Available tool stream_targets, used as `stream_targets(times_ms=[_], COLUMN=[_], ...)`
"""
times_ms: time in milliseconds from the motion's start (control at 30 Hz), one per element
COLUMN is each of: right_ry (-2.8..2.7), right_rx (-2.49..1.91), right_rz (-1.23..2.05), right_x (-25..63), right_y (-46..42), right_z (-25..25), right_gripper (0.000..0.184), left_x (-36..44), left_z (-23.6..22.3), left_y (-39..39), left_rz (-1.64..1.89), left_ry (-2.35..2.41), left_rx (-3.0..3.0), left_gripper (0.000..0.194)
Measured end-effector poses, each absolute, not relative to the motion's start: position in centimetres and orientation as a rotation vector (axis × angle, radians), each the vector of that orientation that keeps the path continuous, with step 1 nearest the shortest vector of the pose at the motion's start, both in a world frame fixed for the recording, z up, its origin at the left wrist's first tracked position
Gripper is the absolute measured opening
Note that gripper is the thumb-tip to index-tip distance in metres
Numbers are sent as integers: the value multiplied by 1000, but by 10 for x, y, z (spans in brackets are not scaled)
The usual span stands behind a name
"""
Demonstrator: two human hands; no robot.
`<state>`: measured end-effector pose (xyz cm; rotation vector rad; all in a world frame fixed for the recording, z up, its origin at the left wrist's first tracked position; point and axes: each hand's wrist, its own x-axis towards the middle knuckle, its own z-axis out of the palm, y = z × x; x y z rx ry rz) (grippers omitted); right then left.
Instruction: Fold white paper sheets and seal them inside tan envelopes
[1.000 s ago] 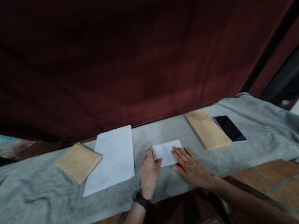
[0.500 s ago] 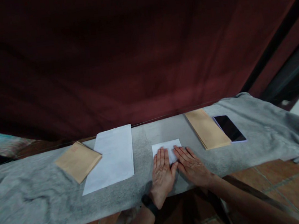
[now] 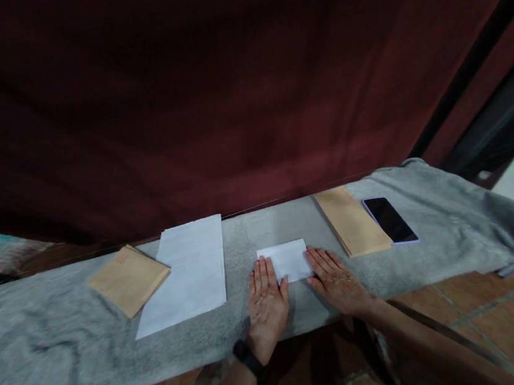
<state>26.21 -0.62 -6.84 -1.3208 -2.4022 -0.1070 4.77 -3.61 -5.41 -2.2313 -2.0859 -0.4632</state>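
A small folded white paper [image 3: 286, 259] lies on the grey cloth [image 3: 70, 346] in front of me. My left hand [image 3: 265, 301] lies flat with fingers stretched out, its fingertips on the paper's near left corner; a black band is on that wrist. My right hand [image 3: 337, 279] also lies flat and open, its fingers touching the paper's right edge. Neither hand holds anything.
Left of the hands lie a large white sheet [image 3: 187, 273] and a brown envelope [image 3: 127, 278]. To the right are a stack of brown envelopes [image 3: 349, 222] and a black phone [image 3: 389, 220]. A dark red curtain [image 3: 226, 96] hangs behind the cloth-covered ledge.
Both hands slid outward across the folded paper from its middle, the left toward its left corner and the right toward its right edge. The view shifted slightly.
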Motion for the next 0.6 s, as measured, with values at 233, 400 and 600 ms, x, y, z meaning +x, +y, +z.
stream_targets(times_ms=[233,400,600], right_ry=[-2434,-2523,-2491], right_rx=[-1309,-1170,-1124], right_rz=[-32,17,10], right_x=[266,266,265], right_y=[-6,-14,-18], right_z=[-60,-55,-64], right_gripper=[62,61,59], left_x=[48,51,82], left_z=[-50,-38,-25], left_y=[-36,-30,-18], left_rz=[-420,-415,-444], left_ry=[-2093,-2093,-1879], left_rx=[-2239,-2306,-2726], left_gripper=[62,58,55])
